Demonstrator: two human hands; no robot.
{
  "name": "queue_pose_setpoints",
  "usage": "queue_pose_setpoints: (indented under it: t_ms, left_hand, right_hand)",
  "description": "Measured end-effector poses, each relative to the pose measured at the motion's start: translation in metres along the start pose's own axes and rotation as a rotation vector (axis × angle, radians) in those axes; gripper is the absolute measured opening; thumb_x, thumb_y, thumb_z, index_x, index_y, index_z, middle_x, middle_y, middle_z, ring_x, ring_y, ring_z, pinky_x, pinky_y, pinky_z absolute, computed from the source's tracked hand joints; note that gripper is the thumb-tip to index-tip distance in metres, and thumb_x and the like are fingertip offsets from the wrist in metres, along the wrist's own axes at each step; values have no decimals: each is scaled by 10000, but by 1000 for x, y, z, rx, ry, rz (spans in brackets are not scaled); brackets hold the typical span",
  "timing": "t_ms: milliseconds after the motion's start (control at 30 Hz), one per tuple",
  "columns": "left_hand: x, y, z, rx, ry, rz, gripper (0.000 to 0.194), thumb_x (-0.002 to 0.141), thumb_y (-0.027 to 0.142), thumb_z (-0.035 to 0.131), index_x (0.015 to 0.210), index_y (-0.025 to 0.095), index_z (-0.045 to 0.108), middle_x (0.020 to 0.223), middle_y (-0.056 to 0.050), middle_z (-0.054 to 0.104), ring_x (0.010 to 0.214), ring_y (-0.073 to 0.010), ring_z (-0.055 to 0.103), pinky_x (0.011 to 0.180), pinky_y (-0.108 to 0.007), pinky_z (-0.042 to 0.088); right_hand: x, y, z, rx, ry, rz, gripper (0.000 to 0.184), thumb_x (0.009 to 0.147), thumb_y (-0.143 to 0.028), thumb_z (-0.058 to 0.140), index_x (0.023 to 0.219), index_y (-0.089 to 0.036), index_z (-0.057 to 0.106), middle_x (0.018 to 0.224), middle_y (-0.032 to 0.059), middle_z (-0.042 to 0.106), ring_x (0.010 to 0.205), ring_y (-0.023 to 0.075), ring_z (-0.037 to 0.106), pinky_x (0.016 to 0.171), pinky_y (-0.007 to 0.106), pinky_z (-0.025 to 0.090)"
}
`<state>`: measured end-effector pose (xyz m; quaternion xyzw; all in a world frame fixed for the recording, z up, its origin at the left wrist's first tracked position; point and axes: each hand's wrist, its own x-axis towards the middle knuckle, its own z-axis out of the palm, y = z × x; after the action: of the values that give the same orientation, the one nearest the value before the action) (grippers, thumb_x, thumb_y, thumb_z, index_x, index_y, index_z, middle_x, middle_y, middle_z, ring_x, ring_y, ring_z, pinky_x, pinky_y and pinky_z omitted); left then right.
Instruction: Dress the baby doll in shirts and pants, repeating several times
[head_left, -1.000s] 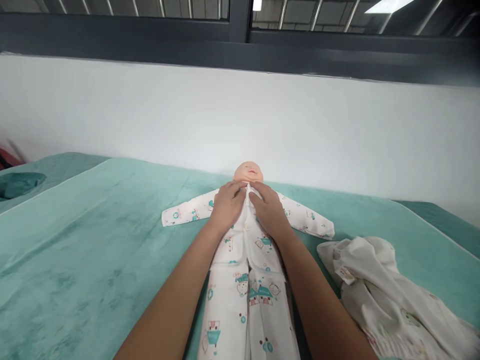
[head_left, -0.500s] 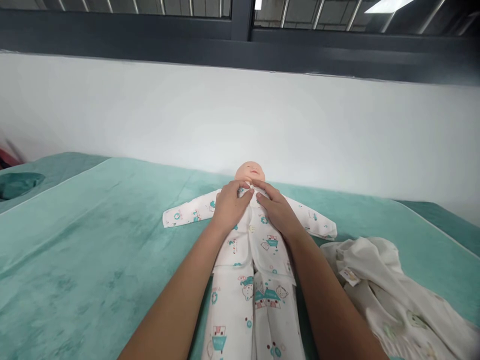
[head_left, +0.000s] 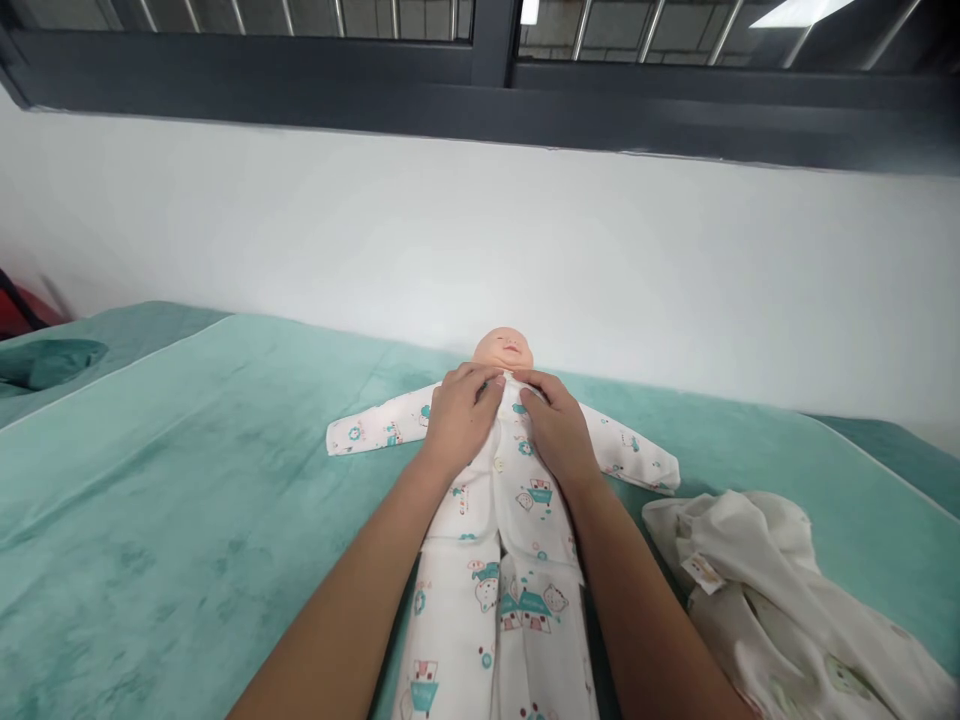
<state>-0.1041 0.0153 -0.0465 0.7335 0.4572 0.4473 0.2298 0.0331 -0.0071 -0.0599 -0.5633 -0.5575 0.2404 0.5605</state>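
A baby doll lies on its back on a teal blanket, head toward the wall. It wears a white sleepsuit printed with teal houses and animals, sleeves spread to both sides. My left hand and my right hand rest on the doll's chest just below the chin. The fingers of both are curled and pinch the sleepsuit's front opening at the collar, thumbs meeting over the button line.
A crumpled white garment with a small tag lies on the blanket to the right of the doll. A dark teal cloth sits at the far left edge. A white wall and a dark window frame stand behind.
Both hands stay at the doll's collar; the fingers have curled in tighter on the fabric. The view has shifted slightly.
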Motion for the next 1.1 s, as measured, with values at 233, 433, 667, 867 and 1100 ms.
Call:
queue_pose_setpoints:
  t_ms: [233,433,667,867,1100]
  left_hand:
    - [2,-3,1,-13,13,-46,252,931,258,437,999,225,678,1157,-47,649,1147,-212,572,1022,-364,419]
    - [3,0,0,-29,15,-73,206,925,275,446,909,221,644,1084,-41,663,1097,-212,588,986,-360,427]
    - [3,7,-3,-43,-40,-198,182,847,399,597,882,228,648,1109,-42,670,1020,-227,614,947,-374,450]
    - [3,5,-2,-103,-29,-187,124,810,289,624,917,234,654,1173,-36,655,1055,-219,613,985,-372,444]
    - [2,5,-1,-181,-1,-214,161,799,286,642,941,213,662,1147,-48,665,981,-202,637,942,-351,474]
  right_hand:
    - [0,1,3,-32,19,-12,293,812,-285,482,1030,-233,671,1183,47,651,1146,234,548,1067,432,375]
    - [1,-1,3,-55,56,50,305,791,-296,514,1037,-228,682,1188,48,663,1170,252,547,1085,452,367]
    - [9,4,-4,152,-176,58,302,797,-340,582,1048,-231,709,1273,28,653,1233,259,563,1087,452,406]
    - [13,22,-8,159,-209,44,382,804,-345,610,1166,-250,683,1340,44,610,1236,272,564,1050,490,452]
    - [10,14,-6,178,-185,36,396,786,-327,595,1164,-237,674,1337,34,615,1283,261,529,1110,489,395]
